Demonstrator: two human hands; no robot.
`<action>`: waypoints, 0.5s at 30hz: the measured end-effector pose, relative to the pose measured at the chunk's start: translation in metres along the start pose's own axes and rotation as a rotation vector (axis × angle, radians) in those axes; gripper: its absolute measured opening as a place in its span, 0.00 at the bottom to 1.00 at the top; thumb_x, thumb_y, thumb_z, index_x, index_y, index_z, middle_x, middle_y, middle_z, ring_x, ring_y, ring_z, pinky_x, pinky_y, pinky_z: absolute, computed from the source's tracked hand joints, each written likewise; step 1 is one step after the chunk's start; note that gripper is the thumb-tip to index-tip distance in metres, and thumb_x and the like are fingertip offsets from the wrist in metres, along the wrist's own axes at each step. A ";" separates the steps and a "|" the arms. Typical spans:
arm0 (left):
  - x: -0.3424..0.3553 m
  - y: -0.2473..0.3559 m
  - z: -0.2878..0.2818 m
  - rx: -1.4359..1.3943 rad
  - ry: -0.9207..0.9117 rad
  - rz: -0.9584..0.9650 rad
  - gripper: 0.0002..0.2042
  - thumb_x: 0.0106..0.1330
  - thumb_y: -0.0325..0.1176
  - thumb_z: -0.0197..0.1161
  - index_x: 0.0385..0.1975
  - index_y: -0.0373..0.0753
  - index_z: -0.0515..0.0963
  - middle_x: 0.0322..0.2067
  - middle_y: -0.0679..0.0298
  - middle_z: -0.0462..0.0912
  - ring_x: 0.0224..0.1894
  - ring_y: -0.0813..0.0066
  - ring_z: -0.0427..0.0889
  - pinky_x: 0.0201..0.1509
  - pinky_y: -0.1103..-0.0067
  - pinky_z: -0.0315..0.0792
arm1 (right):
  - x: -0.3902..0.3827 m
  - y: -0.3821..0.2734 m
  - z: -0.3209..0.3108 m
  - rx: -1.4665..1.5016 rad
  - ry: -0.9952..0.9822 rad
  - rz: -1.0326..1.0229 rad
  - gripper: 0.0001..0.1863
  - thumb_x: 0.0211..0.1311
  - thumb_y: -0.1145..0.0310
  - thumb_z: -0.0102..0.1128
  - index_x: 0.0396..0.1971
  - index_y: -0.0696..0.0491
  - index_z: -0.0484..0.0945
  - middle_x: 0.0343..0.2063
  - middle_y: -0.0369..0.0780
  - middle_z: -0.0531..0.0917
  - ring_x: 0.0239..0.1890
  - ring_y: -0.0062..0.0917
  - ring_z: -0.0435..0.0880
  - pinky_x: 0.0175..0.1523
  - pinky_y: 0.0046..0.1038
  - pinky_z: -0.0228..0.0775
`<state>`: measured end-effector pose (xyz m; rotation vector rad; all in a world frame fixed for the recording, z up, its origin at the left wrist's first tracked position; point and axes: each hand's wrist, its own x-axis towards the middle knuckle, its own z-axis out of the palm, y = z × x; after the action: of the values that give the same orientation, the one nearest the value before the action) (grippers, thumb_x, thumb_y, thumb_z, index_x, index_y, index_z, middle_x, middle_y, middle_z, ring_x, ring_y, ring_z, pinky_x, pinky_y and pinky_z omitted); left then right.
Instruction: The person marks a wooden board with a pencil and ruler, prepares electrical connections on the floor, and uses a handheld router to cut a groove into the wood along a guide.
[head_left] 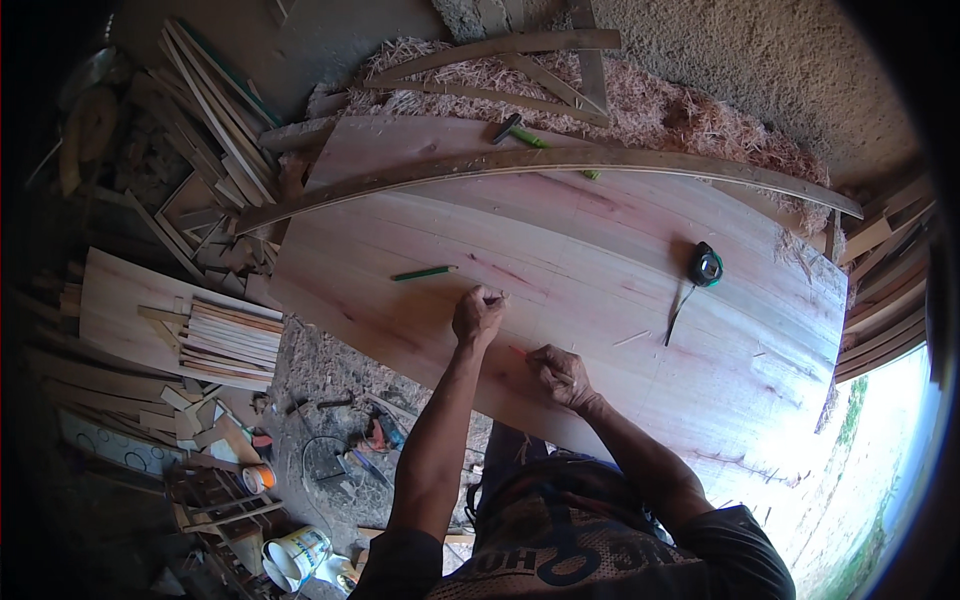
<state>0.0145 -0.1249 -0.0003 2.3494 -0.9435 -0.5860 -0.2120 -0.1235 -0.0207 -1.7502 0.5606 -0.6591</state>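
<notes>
Slim red thing: over the panel, inboard of its near edge and left of middle. It pokes out from the right hand, pointing toward the left hand. Short visible part, long axis roughly left-right; the rest is covered by the fingers. Right fingers look closed on it.

Left hand: just beyond and left of the red end, apart from it. Fingers curled together; can't tell if something small is pinched inside.

Green pencil: flat on the panel, just beyond the left fingers and off to their left, not touching. Axis close to left-right, sharpened end toward the right edge. Left hand is nearer to it, right hand well back.

Farther out: tape measure toward the right edge, blade partly out toward the near edge. Long curved strip runs along the far edge; green-handled hammer there, handle passing under the strip.

Containers, floor left of the near edge: white bucket, tilted, contents not readable; smaller orange-and-white can near it, contents can't tell.
</notes>
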 end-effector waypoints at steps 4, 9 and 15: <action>0.000 -0.004 -0.001 -0.006 0.005 0.038 0.12 0.55 0.42 0.70 0.31 0.40 0.84 0.31 0.58 0.88 0.34 0.59 0.87 0.40 0.68 0.78 | 0.000 0.001 0.000 -0.007 -0.009 -0.003 0.09 0.66 0.70 0.53 0.42 0.55 0.77 0.33 0.42 0.84 0.35 0.33 0.86 0.41 0.31 0.77; 0.002 -0.001 -0.002 -0.001 -0.043 0.008 0.12 0.55 0.41 0.72 0.31 0.41 0.85 0.32 0.58 0.88 0.36 0.59 0.88 0.41 0.68 0.79 | 0.000 0.001 -0.001 0.016 -0.001 0.000 0.09 0.67 0.70 0.54 0.42 0.55 0.77 0.35 0.43 0.85 0.36 0.32 0.87 0.42 0.31 0.78; 0.017 0.000 -0.009 -0.006 -0.147 -0.069 0.14 0.50 0.41 0.73 0.31 0.39 0.85 0.33 0.55 0.88 0.37 0.58 0.88 0.44 0.69 0.79 | 0.024 -0.008 -0.002 -0.128 0.039 -0.124 0.11 0.60 0.74 0.58 0.42 0.53 0.76 0.31 0.43 0.82 0.32 0.41 0.85 0.36 0.35 0.77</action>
<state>0.0303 -0.1343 0.0030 2.3670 -0.9265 -0.7973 -0.1954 -0.1390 -0.0086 -1.9070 0.5336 -0.7595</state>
